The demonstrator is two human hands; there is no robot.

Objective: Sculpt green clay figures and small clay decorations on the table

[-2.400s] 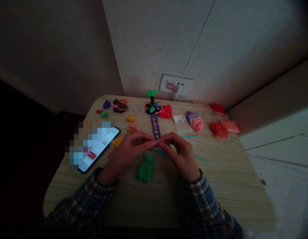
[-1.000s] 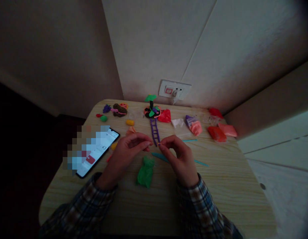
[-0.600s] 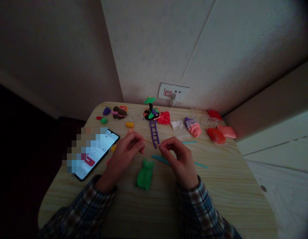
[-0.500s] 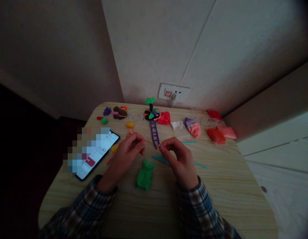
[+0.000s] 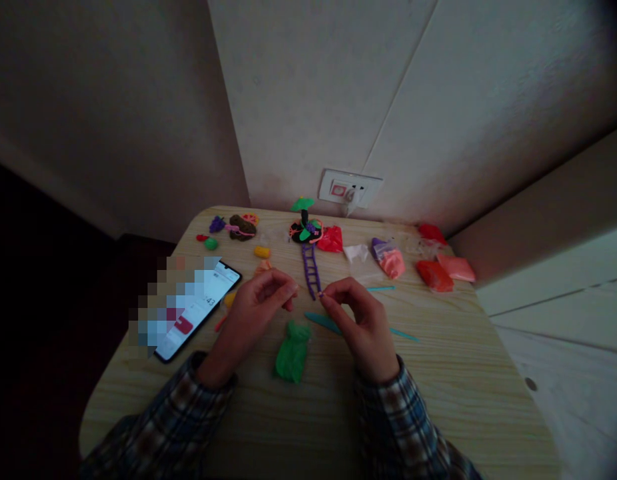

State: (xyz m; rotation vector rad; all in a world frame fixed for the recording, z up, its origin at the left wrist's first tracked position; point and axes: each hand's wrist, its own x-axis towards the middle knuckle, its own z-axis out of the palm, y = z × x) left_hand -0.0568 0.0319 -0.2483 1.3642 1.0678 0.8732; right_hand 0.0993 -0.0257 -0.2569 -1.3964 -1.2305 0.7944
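While near hands, green packet beside turquoise blade

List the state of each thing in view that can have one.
Left bare hand: half-curled, grip unclear.
Right bare hand: pinching a tiny pinkish piece.
Black rectangular phone: face up, lit.
White plastic wall socket: whitish plug inserted.
Purple ladder-shaped piece: extended near the right hand, contact unclear.
Green-topped black tree figure: upright.
Green crumpled plastic packet: lying down, seal unclear.
Blue knife-shaped plastic tool: lying flat, partly hidden.
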